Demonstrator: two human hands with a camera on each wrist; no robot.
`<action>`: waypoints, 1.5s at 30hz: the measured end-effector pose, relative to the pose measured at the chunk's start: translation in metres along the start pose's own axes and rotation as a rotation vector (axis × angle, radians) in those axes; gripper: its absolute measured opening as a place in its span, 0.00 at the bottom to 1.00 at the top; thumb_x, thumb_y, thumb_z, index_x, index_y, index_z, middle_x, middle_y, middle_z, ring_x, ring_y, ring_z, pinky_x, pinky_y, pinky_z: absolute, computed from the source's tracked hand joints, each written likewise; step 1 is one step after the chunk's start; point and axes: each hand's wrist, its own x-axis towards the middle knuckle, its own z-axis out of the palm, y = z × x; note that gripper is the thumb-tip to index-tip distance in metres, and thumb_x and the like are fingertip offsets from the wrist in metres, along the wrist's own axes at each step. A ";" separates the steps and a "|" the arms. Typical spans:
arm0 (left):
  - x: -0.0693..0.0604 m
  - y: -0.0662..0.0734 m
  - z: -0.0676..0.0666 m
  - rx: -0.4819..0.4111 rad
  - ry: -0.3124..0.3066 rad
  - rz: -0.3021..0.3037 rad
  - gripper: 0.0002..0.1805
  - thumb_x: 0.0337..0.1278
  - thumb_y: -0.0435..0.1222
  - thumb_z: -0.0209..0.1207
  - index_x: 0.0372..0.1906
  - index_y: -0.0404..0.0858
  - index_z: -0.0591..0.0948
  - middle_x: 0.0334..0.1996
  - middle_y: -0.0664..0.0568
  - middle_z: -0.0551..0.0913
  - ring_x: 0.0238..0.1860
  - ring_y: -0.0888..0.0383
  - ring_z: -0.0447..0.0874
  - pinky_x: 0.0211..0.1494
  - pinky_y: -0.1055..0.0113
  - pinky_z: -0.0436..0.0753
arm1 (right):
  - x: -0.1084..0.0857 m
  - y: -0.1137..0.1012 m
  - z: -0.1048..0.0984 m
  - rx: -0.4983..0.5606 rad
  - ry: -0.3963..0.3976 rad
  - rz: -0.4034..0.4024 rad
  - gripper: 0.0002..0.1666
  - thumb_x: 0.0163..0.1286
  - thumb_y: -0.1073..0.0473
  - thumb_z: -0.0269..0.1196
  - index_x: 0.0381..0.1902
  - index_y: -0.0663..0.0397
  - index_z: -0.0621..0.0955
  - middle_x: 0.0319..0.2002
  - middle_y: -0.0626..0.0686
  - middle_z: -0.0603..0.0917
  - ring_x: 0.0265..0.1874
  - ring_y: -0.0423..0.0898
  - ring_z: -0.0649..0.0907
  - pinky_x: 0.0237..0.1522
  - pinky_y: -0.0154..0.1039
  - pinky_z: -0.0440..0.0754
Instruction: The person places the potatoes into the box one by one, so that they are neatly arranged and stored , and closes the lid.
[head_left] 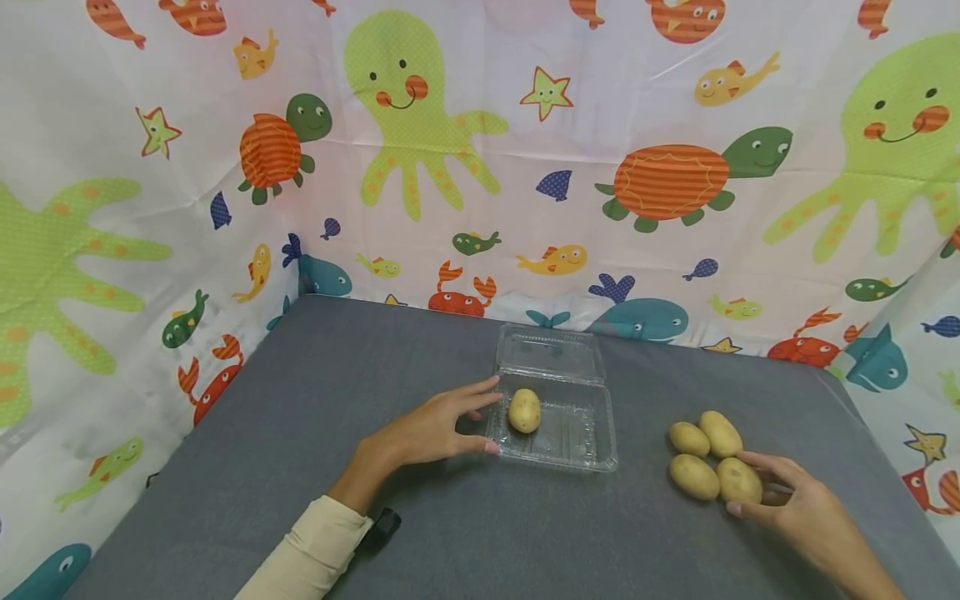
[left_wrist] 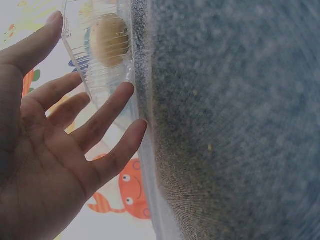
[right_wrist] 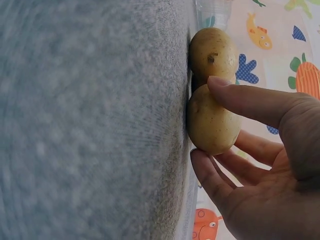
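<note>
A clear plastic clamshell container (head_left: 577,425) lies with its lid folded back, and one potato (head_left: 524,411) sits at the left of its base. At the container's left side is my left hand (head_left: 442,425), fingers spread and thumb tip at the rim; the left wrist view shows the palm (left_wrist: 45,145) holding nothing. Over to the right, several potatoes (head_left: 693,477) lie in a close cluster on the table. My right hand (head_left: 802,504) grips the nearest right potato (right_wrist: 212,122) between thumb and fingers. Another potato (right_wrist: 212,54) lies just beyond it.
A dark grey cloth covers the table (head_left: 300,400). Behind and at both sides hangs a white curtain (head_left: 480,167) printed with sea animals. The container's lid (head_left: 550,352) extends toward the back edge of the table. A dark strap piece (head_left: 382,529) shows by the left cuff.
</note>
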 end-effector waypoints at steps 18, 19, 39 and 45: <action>0.000 0.000 0.000 0.006 0.000 -0.006 0.47 0.63 0.58 0.71 0.83 0.49 0.66 0.85 0.63 0.54 0.68 0.55 0.81 0.74 0.44 0.73 | -0.002 0.001 -0.002 0.000 -0.012 0.045 0.58 0.57 0.36 0.81 0.73 0.67 0.72 0.66 0.79 0.72 0.57 0.73 0.84 0.45 0.55 0.89; 0.000 0.001 -0.001 0.006 -0.001 -0.007 0.47 0.63 0.58 0.71 0.83 0.50 0.66 0.85 0.63 0.54 0.69 0.55 0.81 0.75 0.44 0.73 | -0.002 0.001 -0.003 0.007 -0.006 0.051 0.58 0.57 0.36 0.81 0.73 0.67 0.72 0.66 0.78 0.71 0.57 0.73 0.83 0.44 0.54 0.89; 0.000 0.001 -0.001 -0.006 -0.003 -0.006 0.47 0.63 0.57 0.72 0.83 0.49 0.66 0.85 0.63 0.54 0.69 0.53 0.81 0.74 0.44 0.73 | -0.012 -0.016 -0.001 0.063 0.201 -0.055 0.50 0.65 0.40 0.77 0.74 0.63 0.73 0.67 0.68 0.74 0.57 0.44 0.81 0.36 0.17 0.77; 0.000 0.001 -0.001 -0.002 -0.005 -0.007 0.47 0.63 0.57 0.72 0.83 0.49 0.66 0.86 0.63 0.54 0.69 0.53 0.81 0.74 0.44 0.73 | -0.011 -0.024 0.004 0.092 0.262 -0.137 0.47 0.64 0.43 0.79 0.72 0.62 0.76 0.65 0.65 0.76 0.46 0.11 0.65 0.39 0.12 0.74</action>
